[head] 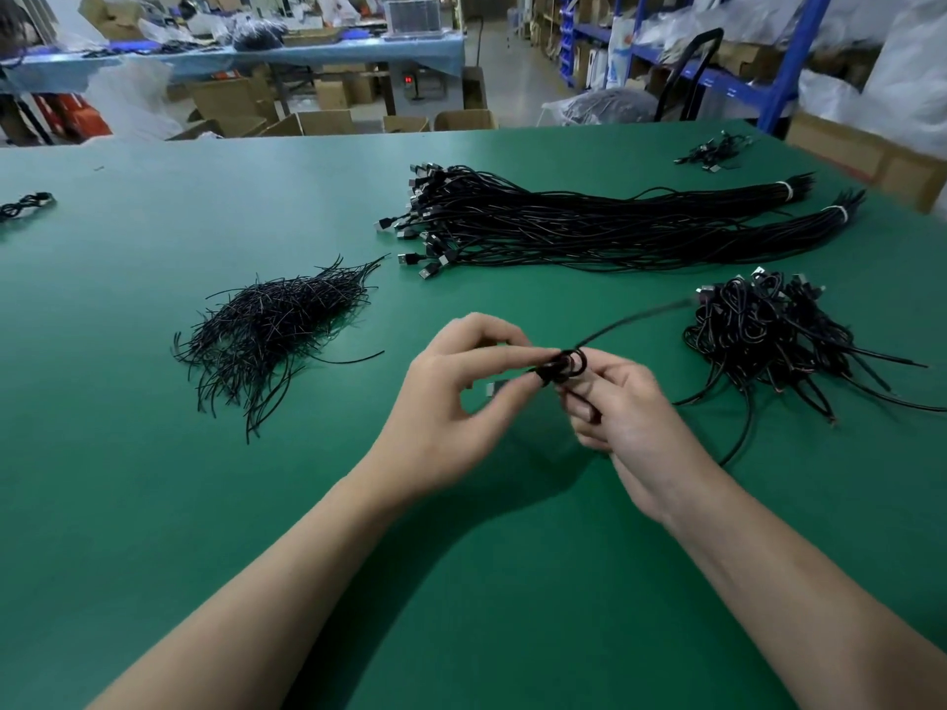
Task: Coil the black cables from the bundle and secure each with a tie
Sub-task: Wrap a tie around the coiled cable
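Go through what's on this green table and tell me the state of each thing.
Held cable: partly coiled, ends trailing loose.
Left hand: fingers pinching its coil.
Right hand: gripping it too.
Long bundles: uncoiled, each banded near one end.
Tie pile: loose heap.
Coiled cables pile: heaped at right.
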`<state>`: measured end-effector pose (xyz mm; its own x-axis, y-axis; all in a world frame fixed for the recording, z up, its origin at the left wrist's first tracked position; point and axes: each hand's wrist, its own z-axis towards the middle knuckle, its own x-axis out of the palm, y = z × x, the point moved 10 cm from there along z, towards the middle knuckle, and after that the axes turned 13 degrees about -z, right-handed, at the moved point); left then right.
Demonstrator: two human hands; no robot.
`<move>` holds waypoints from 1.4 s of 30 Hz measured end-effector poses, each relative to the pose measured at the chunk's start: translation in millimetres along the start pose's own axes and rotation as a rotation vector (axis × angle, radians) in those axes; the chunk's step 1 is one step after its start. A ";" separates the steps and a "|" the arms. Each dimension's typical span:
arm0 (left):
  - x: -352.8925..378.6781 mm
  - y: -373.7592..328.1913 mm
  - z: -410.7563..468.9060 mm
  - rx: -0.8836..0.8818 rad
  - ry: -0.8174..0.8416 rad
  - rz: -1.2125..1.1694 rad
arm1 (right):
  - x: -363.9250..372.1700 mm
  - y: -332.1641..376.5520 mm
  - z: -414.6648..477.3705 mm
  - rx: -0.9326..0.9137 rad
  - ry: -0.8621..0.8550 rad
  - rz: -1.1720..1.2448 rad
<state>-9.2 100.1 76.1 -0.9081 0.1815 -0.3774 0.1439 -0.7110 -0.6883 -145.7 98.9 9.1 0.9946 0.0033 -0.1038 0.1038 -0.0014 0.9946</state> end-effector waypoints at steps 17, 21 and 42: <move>17.8 59.1 -21.7 -0.683 -0.016 -0.571 | -2.7 48.9 -16.9 -0.489 -0.211 -0.771; 0.4 27.7 -3.8 -0.300 -0.077 -0.212 | 0.6 7.9 -1.6 -0.097 0.020 -0.085; 15.8 57.3 -20.1 -0.674 0.012 -0.565 | -1.2 59.6 -25.6 -0.547 -0.254 -0.805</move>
<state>-7.4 75.9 18.2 -0.9099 0.3952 0.1263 -0.1209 0.0388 -0.9919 -140.8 124.4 68.6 0.6068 -0.4124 -0.6795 0.7933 0.3674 0.4855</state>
